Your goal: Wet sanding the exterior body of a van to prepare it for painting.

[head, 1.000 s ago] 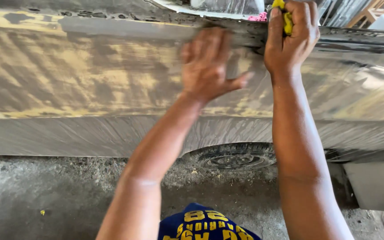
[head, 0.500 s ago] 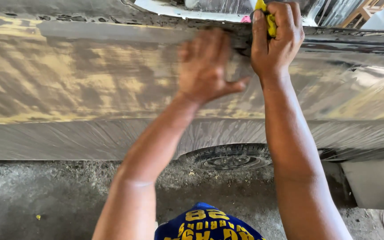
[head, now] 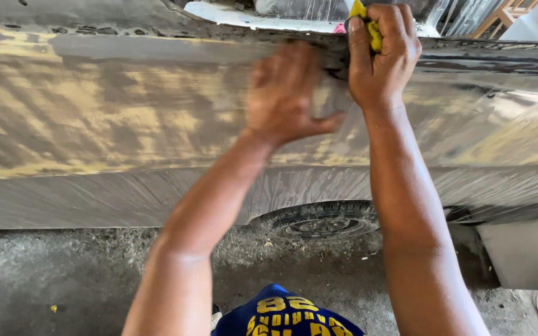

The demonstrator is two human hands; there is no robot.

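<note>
A car body panel [head: 94, 124], dull grey with patches of yellow filler, fills the head view. My left hand [head: 287, 93] lies flat against the panel with its fingers together and is blurred by motion. A pale grey sheet edge shows by its thumb, but I cannot tell whether the hand holds it. My right hand [head: 381, 56] grips a yellow sponge [head: 368, 28] at the panel's top edge, just right of the left hand.
A wheel [head: 322, 224] sits under the panel's lower edge, on a rough concrete floor [head: 45, 274]. Blue cloth with yellow print [head: 287, 314] shows at the bottom. Another grey panel [head: 524, 255] is at the lower right, and wooden framing [head: 499, 12] at the top right.
My right hand with the sponge has slid a little left along the top edge. My left hand stays on the same patch, still blurred by rubbing.
</note>
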